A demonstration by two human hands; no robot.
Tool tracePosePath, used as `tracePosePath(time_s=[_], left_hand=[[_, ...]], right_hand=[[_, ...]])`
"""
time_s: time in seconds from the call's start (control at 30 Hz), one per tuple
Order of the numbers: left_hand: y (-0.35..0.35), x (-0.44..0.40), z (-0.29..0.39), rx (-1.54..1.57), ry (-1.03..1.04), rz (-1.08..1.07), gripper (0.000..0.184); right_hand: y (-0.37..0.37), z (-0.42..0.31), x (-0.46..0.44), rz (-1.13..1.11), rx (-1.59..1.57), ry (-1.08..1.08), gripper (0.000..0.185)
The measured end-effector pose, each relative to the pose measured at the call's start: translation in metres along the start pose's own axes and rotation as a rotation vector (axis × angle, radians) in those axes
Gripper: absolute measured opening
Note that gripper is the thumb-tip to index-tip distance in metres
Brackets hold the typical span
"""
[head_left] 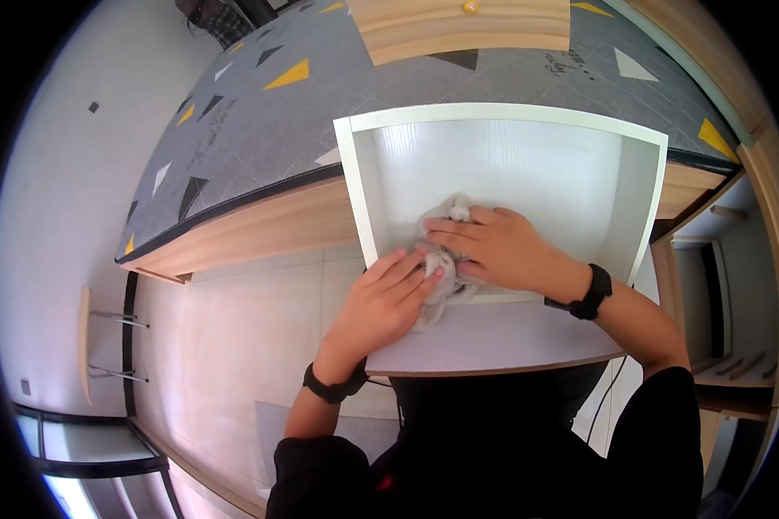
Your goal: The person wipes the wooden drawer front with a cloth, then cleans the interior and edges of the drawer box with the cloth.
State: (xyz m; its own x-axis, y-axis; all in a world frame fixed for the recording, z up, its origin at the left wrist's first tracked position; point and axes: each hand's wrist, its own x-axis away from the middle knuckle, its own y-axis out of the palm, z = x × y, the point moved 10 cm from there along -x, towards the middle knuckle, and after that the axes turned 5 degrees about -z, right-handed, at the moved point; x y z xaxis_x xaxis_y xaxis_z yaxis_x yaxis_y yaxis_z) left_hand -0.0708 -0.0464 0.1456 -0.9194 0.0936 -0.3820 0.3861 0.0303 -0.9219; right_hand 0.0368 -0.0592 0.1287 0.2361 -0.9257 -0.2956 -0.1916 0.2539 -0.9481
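Observation:
A crumpled, pale grey cloth (442,261) is bunched at the near left corner of a white open box (502,112), which looks like a drawer. My left hand (391,298) holds the cloth from the left, its fingers curved over the cloth near the box's front wall. From the right, my right hand (504,251) grips the same cloth, with its fingers across the top and the thumb below. Parts of the cloth are hidden under both hands, and some of it hangs over the box's near edge.
Close to my body is a pale board (502,337) in front of the box. Beyond is a bed with a grey patterned cover (260,112), and on it a wooden drawer (459,30) with a yellow knob. Wooden shelving (736,372) stands at the right.

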Motion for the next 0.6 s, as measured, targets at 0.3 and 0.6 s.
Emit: tracePosePath(time_s=[0.3, 0.6], left_hand=[[0.002, -0.004, 0.007, -0.111, -0.155, -0.205, 0.043], [0.004, -0.018, -0.004, -0.240, -0.207, -0.194, 0.045]], right_hand=[[-0.020, 0.016, 0.010, 0.219, 0.347, 0.095, 0.065], [-0.049, 0.006, -0.044, 0.568, 0.662, -0.176, 0.038]])
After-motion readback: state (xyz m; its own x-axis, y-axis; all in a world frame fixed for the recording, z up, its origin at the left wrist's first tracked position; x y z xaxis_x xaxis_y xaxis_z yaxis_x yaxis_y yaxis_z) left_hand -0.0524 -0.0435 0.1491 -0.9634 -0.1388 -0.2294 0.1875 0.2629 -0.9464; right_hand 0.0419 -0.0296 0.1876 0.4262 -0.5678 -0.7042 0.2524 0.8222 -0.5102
